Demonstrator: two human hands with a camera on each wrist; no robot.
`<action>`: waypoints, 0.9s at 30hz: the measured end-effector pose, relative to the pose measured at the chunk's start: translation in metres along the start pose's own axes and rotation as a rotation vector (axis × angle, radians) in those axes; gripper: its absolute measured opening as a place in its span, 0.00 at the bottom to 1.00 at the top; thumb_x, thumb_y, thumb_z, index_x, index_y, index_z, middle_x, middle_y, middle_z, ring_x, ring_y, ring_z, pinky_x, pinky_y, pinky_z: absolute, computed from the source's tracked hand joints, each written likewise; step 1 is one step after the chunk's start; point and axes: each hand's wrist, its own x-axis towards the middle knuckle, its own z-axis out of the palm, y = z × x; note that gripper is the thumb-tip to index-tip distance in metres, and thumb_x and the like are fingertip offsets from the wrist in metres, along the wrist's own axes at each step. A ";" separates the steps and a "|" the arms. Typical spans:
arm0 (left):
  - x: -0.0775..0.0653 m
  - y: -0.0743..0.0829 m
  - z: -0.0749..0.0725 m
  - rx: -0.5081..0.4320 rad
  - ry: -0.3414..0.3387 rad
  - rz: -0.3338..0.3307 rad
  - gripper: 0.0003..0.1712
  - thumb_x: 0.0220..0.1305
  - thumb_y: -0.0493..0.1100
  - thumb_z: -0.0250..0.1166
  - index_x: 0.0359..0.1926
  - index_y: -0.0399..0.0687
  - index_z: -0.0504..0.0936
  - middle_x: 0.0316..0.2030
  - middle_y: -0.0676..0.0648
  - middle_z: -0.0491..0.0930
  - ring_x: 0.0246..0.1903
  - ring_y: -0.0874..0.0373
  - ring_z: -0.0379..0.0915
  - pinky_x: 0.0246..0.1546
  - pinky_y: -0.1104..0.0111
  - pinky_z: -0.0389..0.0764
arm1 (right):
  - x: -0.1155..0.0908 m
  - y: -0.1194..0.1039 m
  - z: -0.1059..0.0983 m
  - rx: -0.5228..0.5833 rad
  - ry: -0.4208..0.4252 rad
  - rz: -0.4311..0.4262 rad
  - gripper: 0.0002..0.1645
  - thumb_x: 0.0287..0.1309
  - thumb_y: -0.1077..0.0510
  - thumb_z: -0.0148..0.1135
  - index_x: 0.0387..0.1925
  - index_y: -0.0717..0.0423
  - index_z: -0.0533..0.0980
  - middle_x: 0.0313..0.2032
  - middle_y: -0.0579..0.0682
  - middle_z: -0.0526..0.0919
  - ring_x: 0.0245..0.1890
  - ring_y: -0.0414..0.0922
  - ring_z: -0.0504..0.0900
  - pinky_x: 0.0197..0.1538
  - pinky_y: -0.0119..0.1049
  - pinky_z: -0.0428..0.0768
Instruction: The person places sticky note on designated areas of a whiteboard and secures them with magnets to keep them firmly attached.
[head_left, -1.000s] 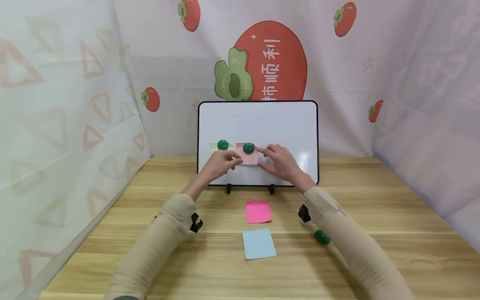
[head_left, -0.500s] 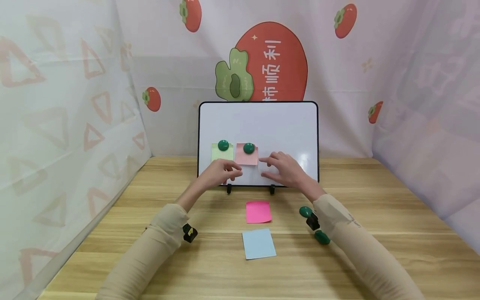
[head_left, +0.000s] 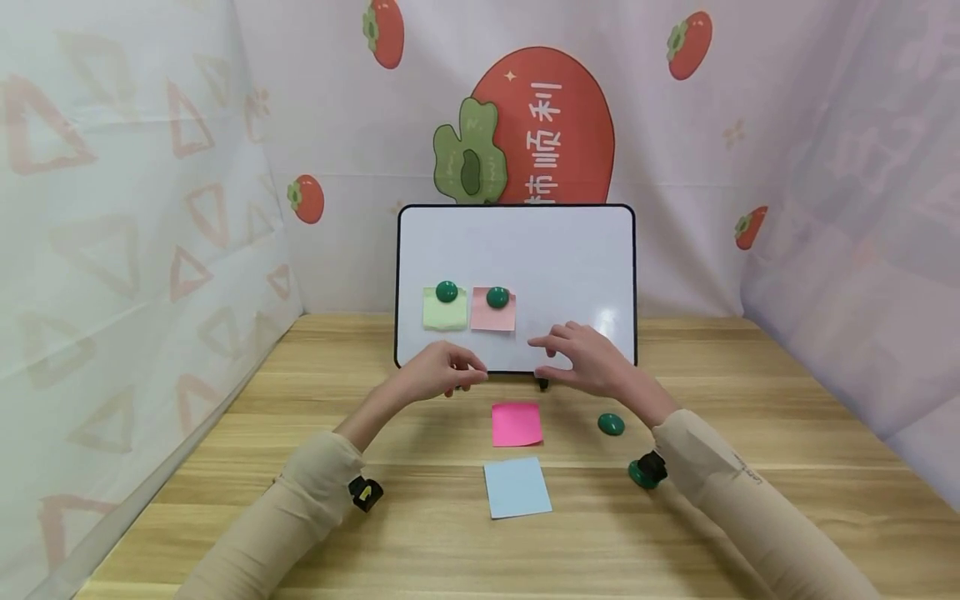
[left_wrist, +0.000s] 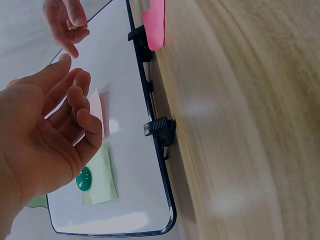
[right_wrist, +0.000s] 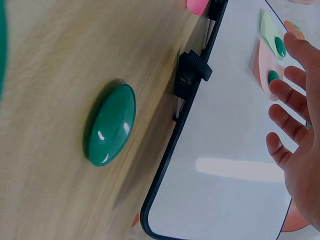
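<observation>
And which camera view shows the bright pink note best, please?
The head view: there the bright pink note lies whole and uncovered. The left wrist view cuts it off at the top edge; the right wrist view shows only a bit.

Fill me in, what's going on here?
A person's left hand and right hand hover near the lower edge of a whiteboard, both empty. On the board, a pale green note sits under one green magnet and a pale pink note under a second magnet. A bright pink note and a blue note lie on the table, with a third magnet and a fourth magnet to their right.
</observation>
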 end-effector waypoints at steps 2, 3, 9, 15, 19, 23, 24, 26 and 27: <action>-0.004 0.000 0.003 0.008 -0.013 0.006 0.13 0.67 0.51 0.66 0.44 0.49 0.88 0.32 0.37 0.85 0.20 0.60 0.71 0.24 0.68 0.74 | -0.006 -0.002 -0.001 -0.004 0.007 -0.003 0.30 0.59 0.43 0.69 0.59 0.50 0.79 0.37 0.48 0.82 0.38 0.43 0.73 0.40 0.36 0.74; -0.005 0.000 0.004 0.010 -0.020 0.010 0.13 0.67 0.50 0.66 0.45 0.49 0.88 0.32 0.37 0.85 0.20 0.61 0.71 0.24 0.68 0.74 | -0.009 -0.003 -0.001 -0.007 0.013 -0.008 0.29 0.59 0.43 0.69 0.59 0.51 0.79 0.36 0.47 0.81 0.38 0.43 0.73 0.40 0.36 0.73; -0.015 0.002 0.011 0.018 -0.047 0.000 0.09 0.66 0.50 0.67 0.42 0.53 0.88 0.30 0.39 0.85 0.19 0.61 0.71 0.23 0.69 0.73 | -0.022 -0.009 -0.007 0.001 0.010 -0.020 0.28 0.57 0.44 0.71 0.57 0.49 0.81 0.35 0.46 0.82 0.36 0.42 0.74 0.37 0.33 0.72; -0.022 0.009 0.017 0.038 -0.098 -0.003 0.07 0.65 0.50 0.67 0.39 0.55 0.88 0.30 0.39 0.85 0.20 0.62 0.71 0.23 0.69 0.74 | -0.036 -0.011 -0.012 -0.010 -0.021 -0.025 0.28 0.57 0.43 0.70 0.56 0.49 0.81 0.36 0.42 0.81 0.35 0.41 0.73 0.37 0.32 0.71; -0.026 0.011 0.022 0.059 -0.137 -0.014 0.06 0.66 0.51 0.67 0.38 0.58 0.88 0.30 0.43 0.85 0.22 0.61 0.73 0.25 0.67 0.77 | -0.046 -0.011 -0.013 0.001 -0.057 -0.026 0.28 0.58 0.42 0.69 0.56 0.49 0.81 0.36 0.41 0.80 0.35 0.41 0.73 0.37 0.32 0.71; -0.030 0.012 0.027 0.074 -0.160 -0.026 0.05 0.65 0.52 0.67 0.38 0.60 0.87 0.30 0.46 0.85 0.24 0.60 0.75 0.26 0.66 0.78 | -0.054 -0.013 -0.014 0.006 -0.091 -0.028 0.28 0.59 0.41 0.68 0.57 0.49 0.81 0.34 0.42 0.80 0.34 0.41 0.73 0.37 0.32 0.70; -0.031 0.012 0.028 0.079 -0.164 -0.029 0.05 0.65 0.52 0.67 0.37 0.61 0.87 0.30 0.46 0.85 0.24 0.59 0.76 0.27 0.66 0.79 | -0.056 -0.013 -0.015 0.005 -0.100 -0.027 0.27 0.59 0.41 0.67 0.57 0.48 0.80 0.34 0.41 0.79 0.34 0.41 0.72 0.37 0.31 0.70; -0.033 0.013 0.030 0.084 -0.171 -0.033 0.04 0.64 0.52 0.68 0.37 0.62 0.87 0.29 0.47 0.85 0.25 0.59 0.76 0.27 0.66 0.79 | -0.060 -0.015 -0.016 0.007 -0.117 -0.024 0.28 0.60 0.40 0.67 0.57 0.47 0.80 0.34 0.43 0.80 0.34 0.40 0.71 0.36 0.31 0.69; -0.033 0.013 0.032 0.089 -0.173 -0.033 0.04 0.64 0.52 0.68 0.36 0.62 0.87 0.29 0.48 0.85 0.24 0.60 0.76 0.27 0.67 0.78 | -0.062 -0.016 -0.016 0.005 -0.125 -0.022 0.28 0.60 0.39 0.66 0.57 0.47 0.80 0.34 0.42 0.80 0.34 0.39 0.71 0.36 0.30 0.69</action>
